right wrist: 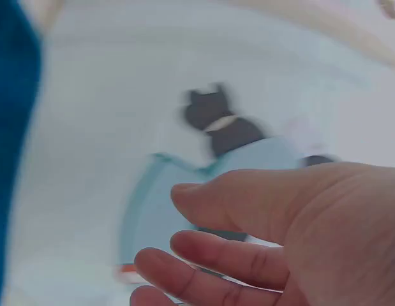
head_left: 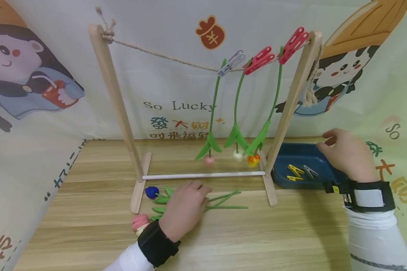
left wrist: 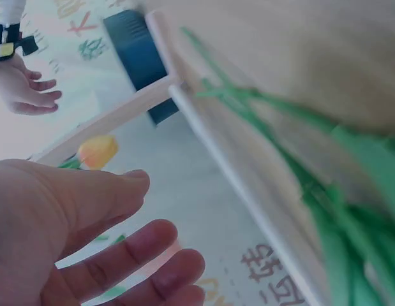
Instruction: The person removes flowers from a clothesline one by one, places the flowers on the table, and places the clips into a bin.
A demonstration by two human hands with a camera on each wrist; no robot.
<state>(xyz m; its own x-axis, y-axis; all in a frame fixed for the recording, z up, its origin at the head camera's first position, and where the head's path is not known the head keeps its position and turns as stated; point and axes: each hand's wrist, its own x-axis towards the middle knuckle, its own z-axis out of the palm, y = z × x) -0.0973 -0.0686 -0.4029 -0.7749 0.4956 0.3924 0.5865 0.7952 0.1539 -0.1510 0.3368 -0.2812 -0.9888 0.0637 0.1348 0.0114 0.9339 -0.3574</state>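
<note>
My left hand [head_left: 186, 207] is over several artificial tulips lying on the table, overlapping their green stems [head_left: 228, 207] in the head view. Its fingers [left wrist: 124, 252] are loosely bent with nothing between them, in the left wrist view. A blue tulip [head_left: 152, 192] and a pink tulip [head_left: 140, 221] show at the bunch's left end. My right hand [head_left: 347, 154] hovers by the far right rim of a blue tray [head_left: 293, 150], fingers relaxed and holding nothing. Inside the tray are two yellow clothespins [head_left: 294, 171] and a grey clothespin [head_left: 310, 172].
A wooden frame [head_left: 117, 99] carries a twine line [head_left: 162, 56]. Three tulips hang upside down from it: light pink [head_left: 209, 161], white [head_left: 237, 156] and orange [head_left: 253, 160], held by one grey and two red clothespins [head_left: 259, 60]. A white bar [head_left: 203, 175] joins the frame's feet.
</note>
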